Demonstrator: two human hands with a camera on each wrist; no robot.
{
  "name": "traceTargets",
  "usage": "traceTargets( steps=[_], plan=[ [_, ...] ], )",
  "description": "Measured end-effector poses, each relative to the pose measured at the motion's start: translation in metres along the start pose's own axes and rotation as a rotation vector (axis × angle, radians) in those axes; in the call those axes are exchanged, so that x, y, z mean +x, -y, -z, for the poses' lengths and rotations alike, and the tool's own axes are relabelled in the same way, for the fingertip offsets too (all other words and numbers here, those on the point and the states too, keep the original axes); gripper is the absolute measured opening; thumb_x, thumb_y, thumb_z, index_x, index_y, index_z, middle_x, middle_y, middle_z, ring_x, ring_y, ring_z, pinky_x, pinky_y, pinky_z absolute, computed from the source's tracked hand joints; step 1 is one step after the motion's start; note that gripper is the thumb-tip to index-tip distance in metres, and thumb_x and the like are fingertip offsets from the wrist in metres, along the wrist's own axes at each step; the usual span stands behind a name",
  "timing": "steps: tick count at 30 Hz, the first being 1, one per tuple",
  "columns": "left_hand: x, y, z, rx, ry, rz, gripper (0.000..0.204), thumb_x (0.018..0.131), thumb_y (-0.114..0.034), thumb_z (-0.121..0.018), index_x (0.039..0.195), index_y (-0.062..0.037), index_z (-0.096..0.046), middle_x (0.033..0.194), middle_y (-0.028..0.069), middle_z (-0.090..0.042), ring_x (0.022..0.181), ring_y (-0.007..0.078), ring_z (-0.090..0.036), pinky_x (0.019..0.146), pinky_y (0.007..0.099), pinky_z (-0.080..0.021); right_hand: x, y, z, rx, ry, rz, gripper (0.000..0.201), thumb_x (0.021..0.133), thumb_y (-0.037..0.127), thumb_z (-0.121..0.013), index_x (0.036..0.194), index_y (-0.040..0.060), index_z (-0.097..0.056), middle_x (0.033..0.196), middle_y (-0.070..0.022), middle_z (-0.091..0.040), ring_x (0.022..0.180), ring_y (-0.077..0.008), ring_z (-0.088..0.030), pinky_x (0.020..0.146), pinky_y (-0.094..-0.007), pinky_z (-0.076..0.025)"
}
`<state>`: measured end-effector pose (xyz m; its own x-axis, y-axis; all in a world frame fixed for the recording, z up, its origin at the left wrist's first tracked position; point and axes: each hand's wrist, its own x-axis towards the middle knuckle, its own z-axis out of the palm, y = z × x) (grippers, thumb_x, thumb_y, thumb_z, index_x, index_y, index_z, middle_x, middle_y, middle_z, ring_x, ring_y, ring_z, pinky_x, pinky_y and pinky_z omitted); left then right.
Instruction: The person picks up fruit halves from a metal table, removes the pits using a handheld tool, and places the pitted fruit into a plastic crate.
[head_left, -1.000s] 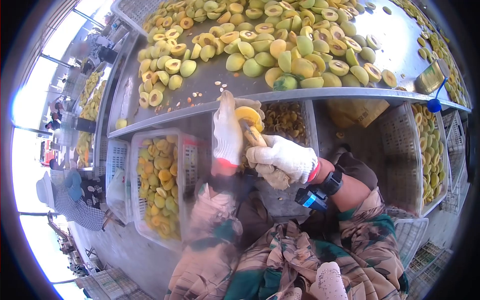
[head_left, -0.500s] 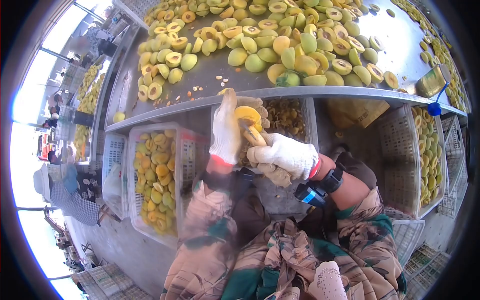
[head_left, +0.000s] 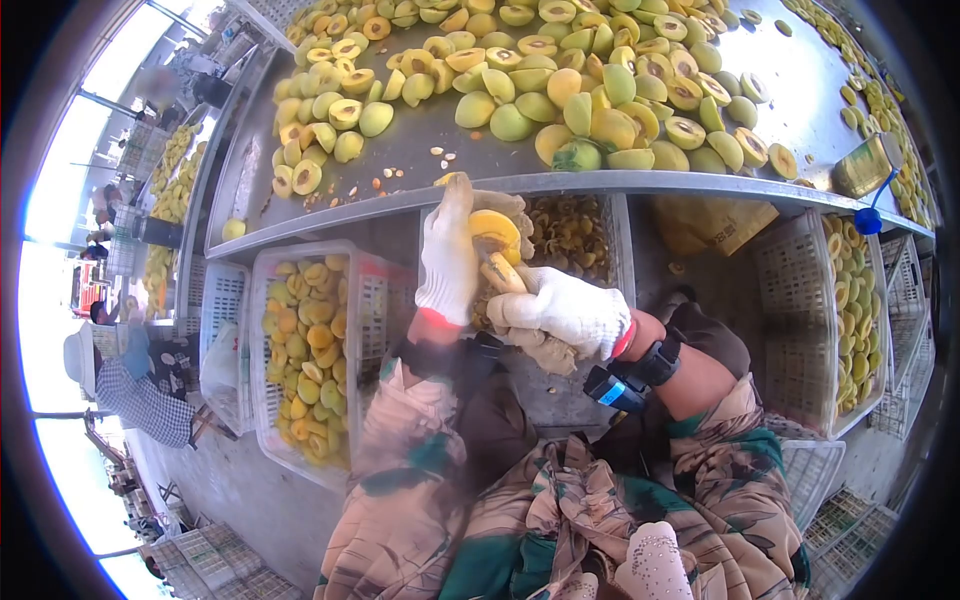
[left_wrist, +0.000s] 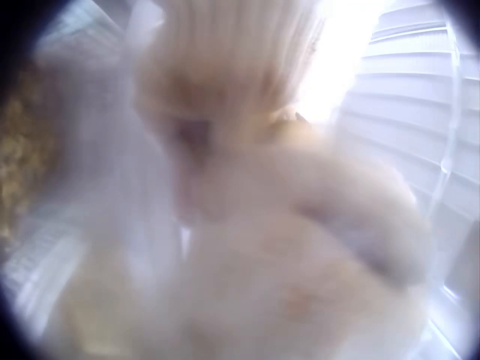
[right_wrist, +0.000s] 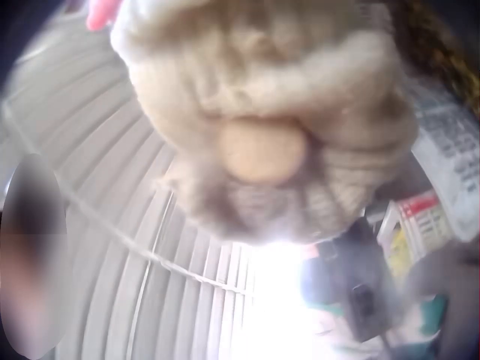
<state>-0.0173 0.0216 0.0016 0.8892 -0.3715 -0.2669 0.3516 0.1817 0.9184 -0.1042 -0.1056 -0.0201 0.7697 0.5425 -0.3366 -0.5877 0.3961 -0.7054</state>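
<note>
Fingers of my right hand (head_left: 565, 318), gloved, are curled round a wooden handle (head_left: 503, 275) in the head view. My left hand (head_left: 450, 250) grips a yellow fruit (head_left: 495, 228); some fingers show behind it. The handle's upper end lies against the fruit's near side, between both hands. At left, a white crate (head_left: 262, 385) holds yellow and green fruit, piled high. At right, a tall crate (head_left: 795, 320) holds greener fruit. Brown scraps (head_left: 572, 235) lie behind my hands, below the table (head_left: 640, 182); what holds them is mostly hidden. Cut fruit halves (head_left: 510, 122) cover much of the tabletop, and a metal can (head_left: 862, 168) stands at its edge.

Left wrist view: pale glove fills the middle, badly blurred; I cannot tell finger position or fruit from it.

Right wrist view: the handle's round butt protrudes from my closed glove, fingers folded about it. A ribbed white crate wall (right_wrist: 112, 210) stands beside.
</note>
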Motion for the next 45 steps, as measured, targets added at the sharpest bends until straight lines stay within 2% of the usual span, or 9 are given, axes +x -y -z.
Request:
traceTargets(
  steps=[5, 7, 16, 20, 31, 34, 41, 44, 45],
  plan=[
    [-0.001, 0.003, 0.0, -0.316, 0.008, 0.06, 0.058, 0.101, -0.05, -0.043, 0.094, 0.0033, -0.063, 0.078, 0.0163, -0.066, 0.066, 0.0256, -0.064, 0.061, 0.0358, -0.054, -0.002, 0.0, 0.004, 0.519, 0.244, -0.078, 0.015, 0.095, 0.023, -0.064, 0.096, 0.0106, -0.056, 0.065, 0.0062, -0.047, 0.045, -0.0047, -0.043, 0.037, -0.0195, -0.033],
    [0.006, 0.003, 0.001, -0.505, 0.034, 0.185, 0.057, 0.102, -0.05, -0.043, 0.095, 0.0027, -0.063, 0.078, 0.0161, -0.065, 0.066, 0.0251, -0.063, 0.061, 0.0362, -0.054, 0.001, 0.003, 0.001, 0.131, 0.07, -0.042, 0.014, 0.096, 0.023, -0.063, 0.095, 0.0108, -0.055, 0.065, 0.0064, -0.046, 0.045, -0.0046, -0.043, 0.037, -0.0197, -0.033],
    [-0.012, -0.016, 0.001, 0.618, -0.268, -0.239, 0.054, 0.102, -0.041, -0.04, 0.103, 0.0078, -0.065, 0.079, 0.0149, -0.07, 0.061, 0.0224, -0.066, 0.062, 0.0319, -0.056, 0.011, -0.013, 0.019, 0.746, 0.506, -0.213, 0.006, 0.098, 0.018, -0.057, 0.097, 0.0132, -0.055, 0.064, 0.0065, -0.044, 0.044, -0.0054, -0.04, 0.039, -0.0211, -0.034],
    [-0.018, -0.019, 0.021, 0.143, -0.124, 0.162, 0.054, 0.104, -0.037, -0.037, 0.098, 0.0093, -0.064, 0.089, 0.0199, -0.069, 0.067, 0.0251, -0.067, 0.062, 0.0354, -0.057, -0.001, -0.002, -0.004, 0.542, 0.35, -0.202, 0.006, 0.099, 0.02, -0.057, 0.101, 0.0157, -0.052, 0.068, 0.0047, -0.045, 0.047, -0.0059, -0.041, 0.039, -0.022, -0.033],
    [-0.024, -0.017, 0.023, -0.237, -0.054, 0.373, 0.054, 0.101, -0.048, -0.046, 0.103, 0.0036, -0.061, 0.09, 0.0161, -0.065, 0.075, 0.0265, -0.064, 0.068, 0.0377, -0.055, 0.004, -0.016, 0.006, 0.661, 0.532, -0.201, 0.012, 0.095, 0.017, -0.063, 0.102, 0.0127, -0.054, 0.07, 0.0046, -0.044, 0.048, -0.0057, -0.042, 0.039, -0.0211, -0.033],
    [-0.023, -0.012, 0.032, -0.414, 0.139, 0.475, 0.054, 0.1, -0.05, -0.047, 0.103, 0.0018, -0.062, 0.087, 0.0144, -0.065, 0.075, 0.0262, -0.064, 0.07, 0.0371, -0.054, -0.007, -0.004, -0.008, 0.492, 0.441, -0.139, 0.016, 0.095, 0.02, -0.064, 0.1, 0.0089, -0.055, 0.073, 0.0044, -0.047, 0.048, -0.003, -0.042, 0.039, -0.0193, -0.033],
    [-0.02, -0.011, 0.087, -0.359, -0.187, 0.085, 0.054, 0.104, -0.047, -0.036, 0.107, 0.0009, -0.06, 0.091, 0.0154, -0.065, 0.077, 0.032, -0.065, 0.066, 0.0431, -0.054, -0.011, 0.016, 0.022, 0.009, -0.11, -0.097, 0.02, 0.095, 0.023, -0.061, 0.09, 0.0046, -0.055, 0.061, 0.0037, -0.044, 0.041, -0.0047, -0.039, 0.036, -0.0208, -0.03],
    [-0.056, -0.021, 0.145, -0.238, -0.256, -0.043, 0.051, 0.104, -0.045, -0.041, 0.108, 0.0017, -0.06, 0.089, 0.0134, -0.066, 0.074, 0.028, -0.065, 0.064, 0.0384, -0.055, 0.004, -0.02, 0.057, -1.247, -0.612, -0.143, 0.047, 0.089, 0.037, -0.058, 0.111, -0.0042, -0.057, 0.085, -0.0207, -0.069, 0.073, -0.0357, -0.068, 0.066, -0.041, -0.054],
    [-0.078, -0.022, 0.169, 0.329, -0.325, -0.226, 0.048, 0.102, -0.042, -0.043, 0.112, 0.0017, -0.06, 0.088, 0.0132, -0.066, 0.077, 0.0249, -0.066, 0.067, 0.0346, -0.055, -0.002, -0.022, 0.055, -1.265, -0.598, -0.2, 0.052, 0.088, 0.039, -0.057, 0.116, -0.0046, -0.056, 0.094, -0.0248, -0.068, 0.086, -0.0397, -0.066, 0.077, -0.0424, -0.052]
  ],
)
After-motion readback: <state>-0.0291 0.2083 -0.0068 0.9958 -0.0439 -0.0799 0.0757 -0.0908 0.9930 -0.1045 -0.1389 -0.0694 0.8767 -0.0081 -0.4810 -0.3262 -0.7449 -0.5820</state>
